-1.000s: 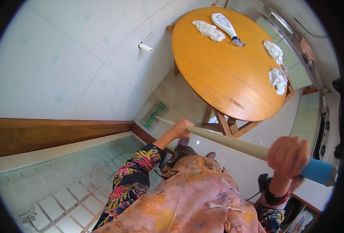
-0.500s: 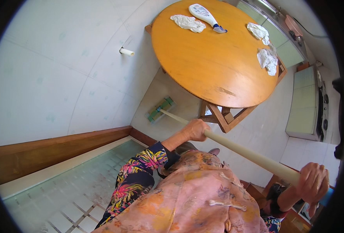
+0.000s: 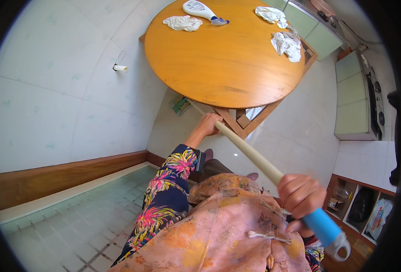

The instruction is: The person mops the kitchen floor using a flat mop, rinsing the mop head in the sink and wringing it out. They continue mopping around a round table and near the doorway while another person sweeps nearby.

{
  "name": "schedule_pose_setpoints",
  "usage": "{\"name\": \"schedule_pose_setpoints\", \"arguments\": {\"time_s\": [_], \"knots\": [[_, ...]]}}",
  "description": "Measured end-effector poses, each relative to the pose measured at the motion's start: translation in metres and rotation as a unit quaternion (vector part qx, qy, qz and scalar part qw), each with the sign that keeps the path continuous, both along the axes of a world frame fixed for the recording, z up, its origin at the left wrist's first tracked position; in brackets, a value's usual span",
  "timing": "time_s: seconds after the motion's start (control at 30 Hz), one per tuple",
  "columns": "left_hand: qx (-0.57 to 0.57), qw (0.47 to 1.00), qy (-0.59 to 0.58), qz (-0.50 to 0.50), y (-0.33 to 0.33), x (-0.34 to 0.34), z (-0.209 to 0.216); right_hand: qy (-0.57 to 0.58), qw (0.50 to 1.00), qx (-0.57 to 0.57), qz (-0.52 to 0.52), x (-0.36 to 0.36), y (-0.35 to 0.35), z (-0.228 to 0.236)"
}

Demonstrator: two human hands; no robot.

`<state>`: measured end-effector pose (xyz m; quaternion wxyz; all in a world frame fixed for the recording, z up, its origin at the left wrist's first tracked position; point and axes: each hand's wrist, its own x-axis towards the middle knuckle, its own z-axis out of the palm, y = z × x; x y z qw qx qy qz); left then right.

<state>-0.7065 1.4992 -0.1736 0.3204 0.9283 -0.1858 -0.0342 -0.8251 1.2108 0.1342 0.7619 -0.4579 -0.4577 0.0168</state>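
A flat mop with a long cream handle point(image 3: 249, 151) runs slantwise across my front. My left hand point(image 3: 208, 124) is wrapped round the handle partway down, under the table's near edge. Higher up, just above the blue grip point(image 3: 320, 226) with its grey hanging loop, my right hand point(image 3: 301, 194) is closed round the same handle. The green mop head point(image 3: 179, 105) lies on the floor by the wall, partly hidden beneath the round wooden table point(image 3: 227, 59).
On the table are a white spray bottle point(image 3: 200, 10) and crumpled white cloths point(image 3: 182, 23). A short pipe point(image 3: 120, 68) juts from the left wall. Wooden table legs point(image 3: 243, 124) stand ahead. A stove cabinet point(image 3: 356, 95) and open shelves point(image 3: 363, 201) are at right.
The mop head has gone forward, partly under the table. My right hand has come inward and left, bringing the blue grip fully into view. The view has shifted.
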Motion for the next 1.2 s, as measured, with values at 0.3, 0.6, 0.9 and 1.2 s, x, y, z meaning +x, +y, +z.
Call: {"name": "schedule_pose_setpoints", "arguments": {"time_s": [0.3, 0.6, 0.9, 1.2], "knots": [[-0.081, 0.996, 0.024, 0.041, -0.023, -0.03, -0.022, 0.076, 0.995, -0.064, -0.03, 0.013, 0.008, 0.026], [-0.095, 0.984, 0.128, -0.075, -0.057, -0.069, -0.022, 0.198, 0.967, 0.002, -0.16, 0.014, -0.036, 0.043], [-0.033, 0.973, 0.186, -0.133, -0.027, -0.079, -0.026, 0.181, 0.982, 0.01, -0.056, -0.001, -0.02, 0.029], [-0.053, 0.981, 0.148, -0.115, -0.01, -0.064, -0.018, 0.131, 0.991, 0.031, 0.025, 0.032, 0.012, 0.029]]}}
